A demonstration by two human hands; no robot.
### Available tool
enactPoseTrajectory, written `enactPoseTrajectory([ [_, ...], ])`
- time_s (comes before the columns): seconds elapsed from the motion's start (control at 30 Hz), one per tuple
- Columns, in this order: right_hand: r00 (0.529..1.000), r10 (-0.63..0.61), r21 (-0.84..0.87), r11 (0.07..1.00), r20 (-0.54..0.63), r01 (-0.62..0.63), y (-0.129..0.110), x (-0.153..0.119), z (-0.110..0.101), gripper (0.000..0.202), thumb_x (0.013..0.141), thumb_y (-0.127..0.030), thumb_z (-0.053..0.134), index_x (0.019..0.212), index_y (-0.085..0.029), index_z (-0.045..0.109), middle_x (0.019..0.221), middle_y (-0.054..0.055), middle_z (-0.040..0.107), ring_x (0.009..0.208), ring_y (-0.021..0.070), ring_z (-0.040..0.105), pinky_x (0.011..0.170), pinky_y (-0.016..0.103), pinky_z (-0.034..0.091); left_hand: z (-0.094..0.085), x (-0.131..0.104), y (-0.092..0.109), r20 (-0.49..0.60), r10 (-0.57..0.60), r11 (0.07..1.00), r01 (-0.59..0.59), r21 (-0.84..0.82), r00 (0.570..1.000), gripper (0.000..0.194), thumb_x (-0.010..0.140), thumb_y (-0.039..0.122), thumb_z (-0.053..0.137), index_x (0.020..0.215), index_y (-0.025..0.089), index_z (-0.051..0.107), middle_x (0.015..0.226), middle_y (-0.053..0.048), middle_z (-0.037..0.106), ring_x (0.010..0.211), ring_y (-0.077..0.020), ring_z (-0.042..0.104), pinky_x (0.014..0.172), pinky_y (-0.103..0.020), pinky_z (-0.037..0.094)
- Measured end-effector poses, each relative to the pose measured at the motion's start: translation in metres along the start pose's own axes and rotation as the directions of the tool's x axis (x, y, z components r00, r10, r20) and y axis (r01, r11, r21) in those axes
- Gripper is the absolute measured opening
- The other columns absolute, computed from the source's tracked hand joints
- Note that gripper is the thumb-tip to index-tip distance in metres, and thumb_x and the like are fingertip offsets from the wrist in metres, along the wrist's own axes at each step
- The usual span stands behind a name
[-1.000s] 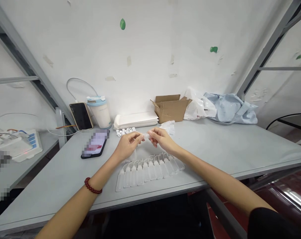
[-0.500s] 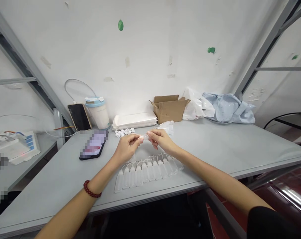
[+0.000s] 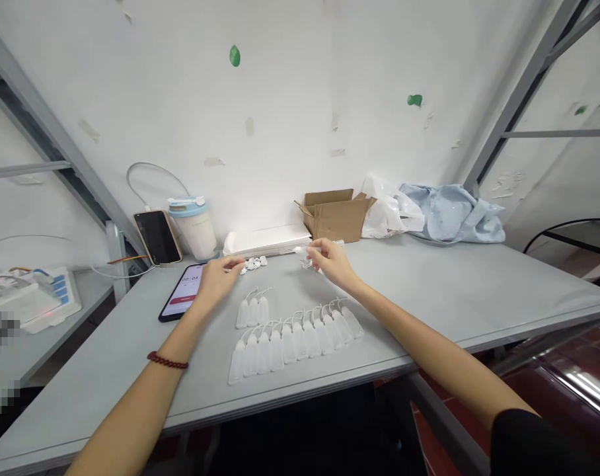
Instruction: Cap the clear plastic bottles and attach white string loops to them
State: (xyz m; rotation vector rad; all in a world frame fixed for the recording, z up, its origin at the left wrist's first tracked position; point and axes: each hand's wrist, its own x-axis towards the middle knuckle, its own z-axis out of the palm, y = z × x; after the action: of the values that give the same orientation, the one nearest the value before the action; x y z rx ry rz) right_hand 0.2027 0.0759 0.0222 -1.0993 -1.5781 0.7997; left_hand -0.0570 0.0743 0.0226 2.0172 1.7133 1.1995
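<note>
My left hand (image 3: 219, 281) is at the left edge of a small pile of white caps (image 3: 255, 263), its thumb and fingertips pinched over one cap. My right hand (image 3: 330, 261) is closed around a small translucent squeeze bottle (image 3: 300, 250), held on its side above the table. Its thin tip points left, and my fingers hide most of its body. Below my hands lies a row of several similar bottles (image 3: 289, 342) with thin curved tips. Three more bottles (image 3: 253, 311) lie in a shorter row behind its left part.
A phone (image 3: 181, 294) with a lit screen lies beside my left hand. Another phone (image 3: 158, 238) leans near a lidded cup (image 3: 197, 231). Along the wall are a white stack (image 3: 265, 239), an open cardboard box (image 3: 337, 218), a plastic bag (image 3: 392, 208) and blue cloth (image 3: 451, 215).
My hands have moved apart from the bottle they held together. The left went left to the caps; the right moved slightly back and right with the bottle. The three-bottle row is now uncovered.
</note>
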Motion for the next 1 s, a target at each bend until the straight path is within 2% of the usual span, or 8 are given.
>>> enactPoseTrajectory([
  [0.03,0.994,-0.097,-0.118,0.989,-0.054,0.090,0.005,0.004,-0.005,0.021,0.078,-0.036,0.054,0.085,-0.017,0.052,0.078,0.005,0.060,0.059,0.0132,0.053,0.059,0.029,0.044,-0.003,0.004,-0.008,-0.015,0.003,0.998,-0.002,0.063,1.000,0.022,0.071,0.032,0.057,0.078,0.016,0.070,0.085,-0.009,0.074,0.079,-0.0247,0.065,0.078,-0.035,0.047],
  [0.1,0.965,-0.252,-0.315,0.924,-0.077,0.216,0.017,0.012,-0.014,0.017,0.077,-0.032,0.055,0.085,-0.018,0.049,0.085,0.006,0.061,0.071,0.0167,0.055,0.069,0.031,0.043,-0.004,0.008,-0.018,-0.004,0.029,0.989,-0.028,0.143,1.000,0.023,0.072,0.030,0.054,0.079,0.016,0.071,0.086,-0.009,0.074,0.079,-0.0254,0.065,0.077,-0.035,0.047],
  [0.23,0.936,-0.349,-0.497,0.821,-0.045,0.282,0.035,0.023,-0.026,0.010,0.079,-0.028,0.050,0.083,-0.020,0.045,0.087,0.007,0.061,0.082,0.0204,0.056,0.076,0.033,0.041,0.008,0.011,-0.023,0.063,0.196,0.952,-0.205,0.227,0.979,0.027,0.076,0.029,0.050,0.088,0.018,0.071,0.098,-0.010,0.072,0.092,-0.0277,0.062,0.086,-0.039,0.044],
  [0.33,0.940,-0.342,-0.578,0.768,-0.006,0.276,0.042,0.027,-0.027,0.008,0.081,-0.026,0.049,0.085,-0.019,0.046,0.089,0.009,0.062,0.088,0.0226,0.055,0.078,0.033,0.039,0.020,0.014,-0.027,0.128,0.311,0.918,-0.332,0.217,0.942,0.031,0.080,0.029,0.047,0.097,0.019,0.071,0.107,-0.009,0.069,0.104,-0.0272,0.057,0.095,-0.041,0.039],
  [0.4,0.950,-0.312,-0.628,0.735,0.025,0.258,0.044,0.028,-0.026,0.008,0.082,-0.024,0.049,0.087,-0.018,0.047,0.093,0.010,0.062,0.091,0.0239,0.055,0.079,0.034,0.038,0.025,0.017,-0.033,0.178,0.330,0.910,-0.362,0.204,0.927,0.032,0.082,0.029,0.046,0.099,0.020,0.071,0.109,-0.009,0.068,0.107,-0.0263,0.056,0.097,-0.041,0.039],
  [0.63,0.975,-0.192,-0.747,0.630,0.115,0.212,0.040,0.025,-0.022,0.009,0.083,-0.018,0.052,0.091,-0.017,0.052,0.099,0.011,0.065,0.096,0.0276,0.053,0.079,0.037,0.033,0.033,0.019,-0.051,0.241,0.348,0.894,-0.399,0.207,0.906,0.034,0.085,0.028,0.042,0.104,0.023,0.070,0.112,-0.008,0.067,0.110,-0.0258,0.052,0.097,-0.044,0.038],
  [0.83,0.984,-0.162,-0.785,0.598,0.074,0.158,0.036,0.024,-0.021,0.008,0.084,-0.017,0.049,0.090,-0.016,0.055,0.099,0.011,0.065,0.095,0.0263,0.053,0.076,0.034,0.033,0.038,0.016,-0.050,0.268,0.362,0.875,-0.424,0.232,0.893,0.034,0.086,0.025,0.042,0.104,0.024,0.071,0.113,-0.007,0.066,0.108,-0.0269,0.049,0.096,-0.046,0.038],
  [1.0,0.987,-0.152,-0.813,0.568,0.050,0.129,0.032,0.023,-0.019,0.010,0.083,-0.014,0.048,0.087,-0.016,0.057,0.097,0.011,0.064,0.094,0.0249,0.052,0.075,0.033,0.033,0.037,0.014,-0.044,0.301,0.280,0.858,-0.378,0.348,0.912,0.039,0.084,0.016,0.041,0.108,0.028,0.069,0.119,-0.002,0.063,0.108,-0.0277,0.046,0.094,-0.047,0.037],
])
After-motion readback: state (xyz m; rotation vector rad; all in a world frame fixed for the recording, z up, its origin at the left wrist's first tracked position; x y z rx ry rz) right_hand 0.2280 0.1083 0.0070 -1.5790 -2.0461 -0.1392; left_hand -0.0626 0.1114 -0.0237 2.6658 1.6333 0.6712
